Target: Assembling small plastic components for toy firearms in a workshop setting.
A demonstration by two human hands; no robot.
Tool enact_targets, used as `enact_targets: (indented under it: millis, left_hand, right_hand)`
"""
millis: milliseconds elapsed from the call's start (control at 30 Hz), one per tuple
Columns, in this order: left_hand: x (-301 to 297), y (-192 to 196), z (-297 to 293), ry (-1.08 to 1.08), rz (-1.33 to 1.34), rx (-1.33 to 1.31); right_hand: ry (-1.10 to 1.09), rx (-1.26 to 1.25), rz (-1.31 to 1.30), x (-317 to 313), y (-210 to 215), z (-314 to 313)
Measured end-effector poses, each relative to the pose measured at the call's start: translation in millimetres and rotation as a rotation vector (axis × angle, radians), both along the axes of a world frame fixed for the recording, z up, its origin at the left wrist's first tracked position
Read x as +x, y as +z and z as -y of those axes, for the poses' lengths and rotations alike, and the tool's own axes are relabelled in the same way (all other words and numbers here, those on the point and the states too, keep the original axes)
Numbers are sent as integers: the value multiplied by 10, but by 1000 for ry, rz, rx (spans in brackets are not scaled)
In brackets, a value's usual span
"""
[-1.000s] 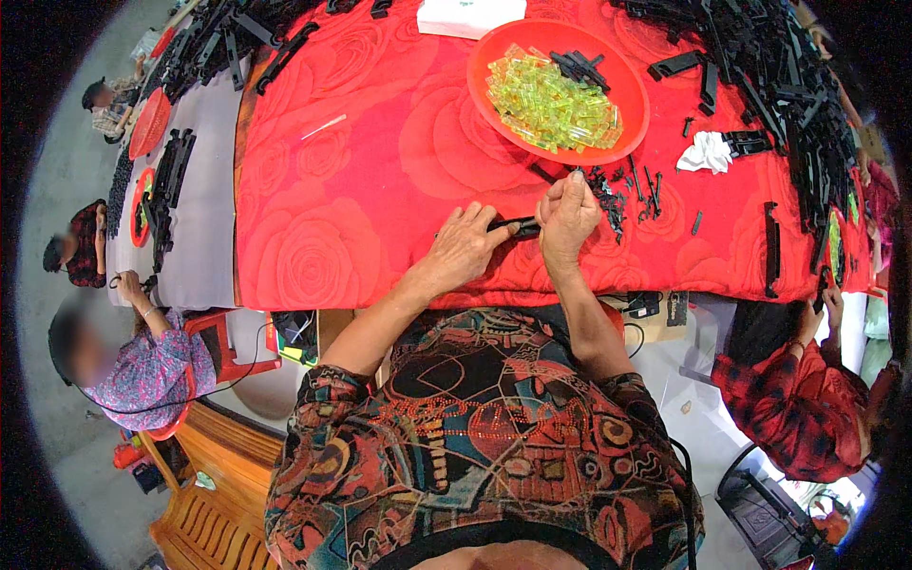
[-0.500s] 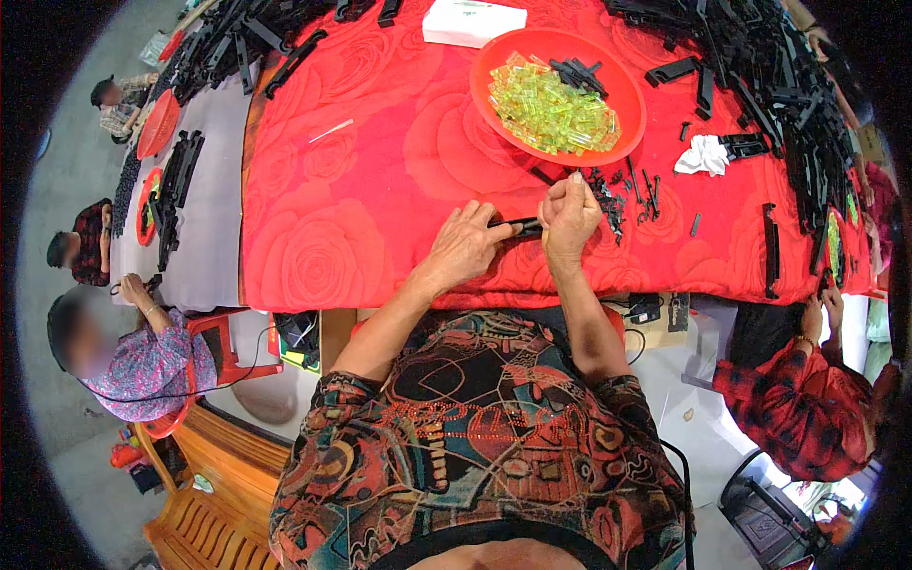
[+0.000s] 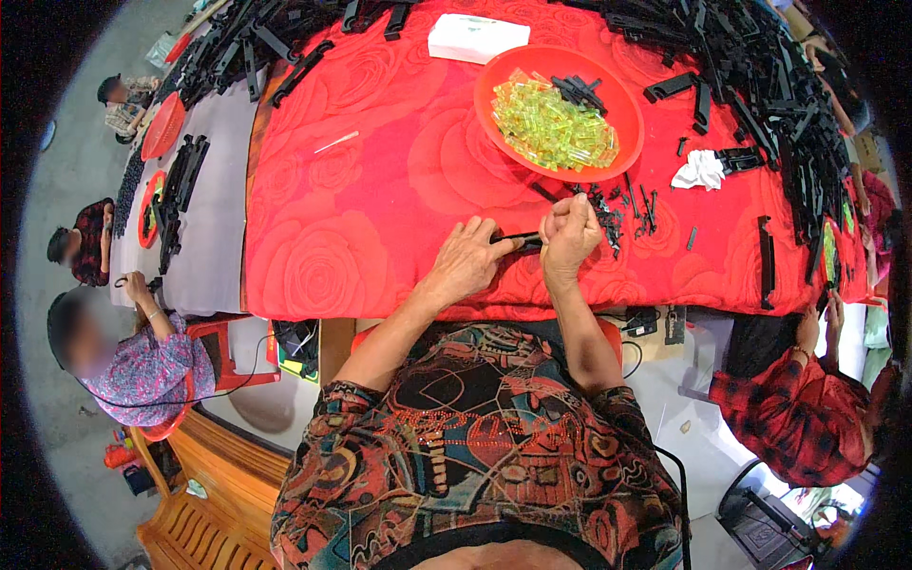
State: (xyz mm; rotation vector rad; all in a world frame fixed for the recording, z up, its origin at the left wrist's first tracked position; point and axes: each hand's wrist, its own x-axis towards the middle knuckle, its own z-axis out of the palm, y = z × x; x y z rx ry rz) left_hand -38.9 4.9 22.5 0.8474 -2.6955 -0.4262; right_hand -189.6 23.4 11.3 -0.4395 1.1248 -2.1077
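A long black plastic part (image 3: 518, 242) lies across the red tablecloth between my two hands. My left hand (image 3: 467, 255) grips its left end, thumb and fingers closed round it. At the other end my right hand (image 3: 570, 235) is closed in a pinch, its fist resting against the part; whatever sits between those fingertips is hidden. Small black pieces (image 3: 608, 217) are scattered just right of my right hand. Beyond them stands a red bowl (image 3: 634, 142) with clear yellow-green pieces (image 3: 551, 123) and a few short black pieces (image 3: 578, 93) in it.
Heaps of long black parts (image 3: 736, 66) line the table's far right. A white box (image 3: 478, 38) stands behind the bowl, and a crumpled tissue (image 3: 699, 170) lies to its right. One black strip (image 3: 767, 261) lies near the right edge. Other people sit on both sides.
The view has shifted slightly, so the table things sit a little lower. Both hands keep nearly the same places on the black part, with little visible movement.
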Motion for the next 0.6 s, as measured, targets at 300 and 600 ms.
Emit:
enact_targets:
  millis: [300, 600]
  left_hand:
    - [-7, -90, 39, 12, -109, -19]
    - [-3, -120, 45, 16, -227, -40]
  right_hand:
    - [-60, -41, 23, 12, -19, 8]
    - [-35, -58, 39, 0, -8, 1]
